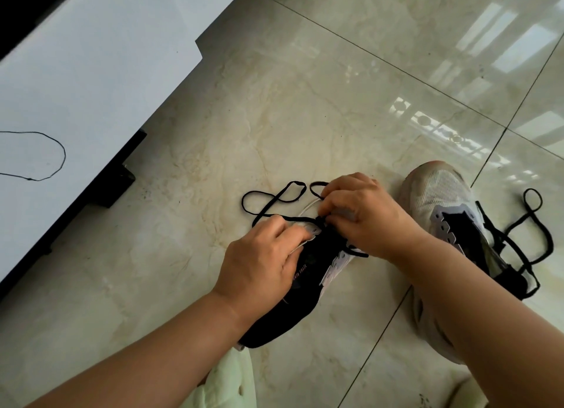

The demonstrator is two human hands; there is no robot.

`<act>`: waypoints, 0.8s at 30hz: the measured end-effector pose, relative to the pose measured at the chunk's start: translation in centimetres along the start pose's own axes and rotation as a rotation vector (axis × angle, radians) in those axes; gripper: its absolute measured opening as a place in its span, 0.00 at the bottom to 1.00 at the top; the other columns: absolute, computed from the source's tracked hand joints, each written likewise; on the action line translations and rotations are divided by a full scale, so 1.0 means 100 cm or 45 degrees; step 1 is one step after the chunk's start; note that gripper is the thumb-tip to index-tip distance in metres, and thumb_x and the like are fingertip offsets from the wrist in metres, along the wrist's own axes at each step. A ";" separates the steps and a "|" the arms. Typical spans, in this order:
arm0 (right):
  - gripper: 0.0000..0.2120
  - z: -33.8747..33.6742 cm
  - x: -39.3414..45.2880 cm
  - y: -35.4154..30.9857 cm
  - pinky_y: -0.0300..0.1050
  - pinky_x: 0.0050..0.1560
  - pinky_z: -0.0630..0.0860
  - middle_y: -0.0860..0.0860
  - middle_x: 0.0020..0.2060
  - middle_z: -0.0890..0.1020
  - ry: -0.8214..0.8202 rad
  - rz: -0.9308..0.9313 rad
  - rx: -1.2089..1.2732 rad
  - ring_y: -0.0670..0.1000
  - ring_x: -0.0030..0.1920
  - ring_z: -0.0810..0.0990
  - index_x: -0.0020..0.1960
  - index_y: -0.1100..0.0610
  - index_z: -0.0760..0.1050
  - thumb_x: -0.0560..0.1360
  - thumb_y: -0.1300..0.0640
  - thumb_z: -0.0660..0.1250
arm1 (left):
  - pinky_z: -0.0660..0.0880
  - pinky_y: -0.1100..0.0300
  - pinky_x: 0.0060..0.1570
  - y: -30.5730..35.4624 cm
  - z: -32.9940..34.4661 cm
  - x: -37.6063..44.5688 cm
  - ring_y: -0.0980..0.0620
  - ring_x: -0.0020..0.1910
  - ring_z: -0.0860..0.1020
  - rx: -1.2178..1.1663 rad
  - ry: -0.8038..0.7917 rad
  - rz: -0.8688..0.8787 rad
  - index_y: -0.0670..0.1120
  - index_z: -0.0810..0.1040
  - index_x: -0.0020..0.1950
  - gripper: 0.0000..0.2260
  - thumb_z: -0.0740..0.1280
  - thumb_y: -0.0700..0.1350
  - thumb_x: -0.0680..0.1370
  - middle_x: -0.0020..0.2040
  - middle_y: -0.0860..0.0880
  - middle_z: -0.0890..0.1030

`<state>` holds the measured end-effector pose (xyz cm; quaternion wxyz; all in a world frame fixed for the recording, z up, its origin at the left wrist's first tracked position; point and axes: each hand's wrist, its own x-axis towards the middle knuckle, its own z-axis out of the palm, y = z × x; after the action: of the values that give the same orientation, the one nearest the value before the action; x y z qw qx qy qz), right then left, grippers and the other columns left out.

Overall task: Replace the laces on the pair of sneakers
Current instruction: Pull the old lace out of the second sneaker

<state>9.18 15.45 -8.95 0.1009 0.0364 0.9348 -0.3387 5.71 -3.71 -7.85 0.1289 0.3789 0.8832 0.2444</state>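
Pinching black lace [276, 204] at eyelets: right hand [363, 214]. Left hand [262, 259] grips near sneaker [308, 281] upper. Second sneaker [451, 224] just beside on floor [274, 102], own lace loose.

Two sneakers sit on the floor: one under the hands [317, 273], one at right [451, 224]. Two black laces are threaded, one through each [274, 200] [531, 224]. One thin black cord [58, 145] lies on the white surface.

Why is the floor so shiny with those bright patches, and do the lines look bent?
Head view: the glossy floor tiles mirror a bright window as glare at upper right; the wide lens bows the cabinet edge and grout lines; shadows are soft; both hands and the sneaker look fairly sharp.
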 end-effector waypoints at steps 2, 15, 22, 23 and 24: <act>0.06 0.000 0.001 0.001 0.49 0.56 0.69 0.52 0.47 0.79 0.040 -0.013 0.017 0.55 0.52 0.74 0.44 0.58 0.82 0.70 0.67 0.69 | 0.71 0.60 0.23 0.000 0.000 0.000 0.52 0.35 0.76 -0.003 0.000 0.000 0.50 0.81 0.49 0.09 0.72 0.39 0.72 0.39 0.52 0.76; 0.09 0.007 -0.001 0.005 0.45 0.60 0.64 0.47 0.53 0.71 0.721 0.524 0.322 0.51 0.58 0.68 0.46 0.53 0.80 0.71 0.65 0.67 | 0.73 0.58 0.23 -0.001 0.002 -0.001 0.52 0.35 0.77 -0.010 0.016 0.003 0.50 0.81 0.49 0.09 0.72 0.40 0.72 0.39 0.52 0.77; 0.15 0.006 -0.006 -0.001 0.46 0.60 0.53 0.44 0.59 0.74 0.062 0.030 -0.114 0.52 0.64 0.63 0.54 0.48 0.80 0.72 0.62 0.65 | 0.71 0.60 0.23 -0.001 0.002 0.000 0.52 0.34 0.76 0.005 0.007 0.008 0.49 0.81 0.49 0.08 0.72 0.39 0.72 0.39 0.51 0.76; 0.12 0.004 -0.005 -0.002 0.45 0.58 0.55 0.44 0.56 0.76 0.052 0.017 -0.131 0.52 0.62 0.65 0.51 0.50 0.81 0.72 0.62 0.66 | 0.71 0.60 0.23 -0.001 0.002 0.000 0.52 0.34 0.76 0.007 0.008 0.011 0.49 0.81 0.49 0.08 0.71 0.40 0.72 0.39 0.51 0.76; 0.09 0.002 -0.004 -0.002 0.44 0.56 0.57 0.45 0.54 0.77 0.046 0.005 -0.141 0.52 0.60 0.67 0.49 0.52 0.81 0.71 0.62 0.67 | 0.71 0.60 0.23 -0.001 0.002 0.000 0.52 0.34 0.76 0.008 0.010 0.011 0.49 0.81 0.49 0.08 0.71 0.40 0.72 0.39 0.51 0.76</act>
<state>9.60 15.20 -8.93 0.0864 0.0389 0.9536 -0.2857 5.71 -3.72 -8.04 0.1231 0.3823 0.8828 0.2435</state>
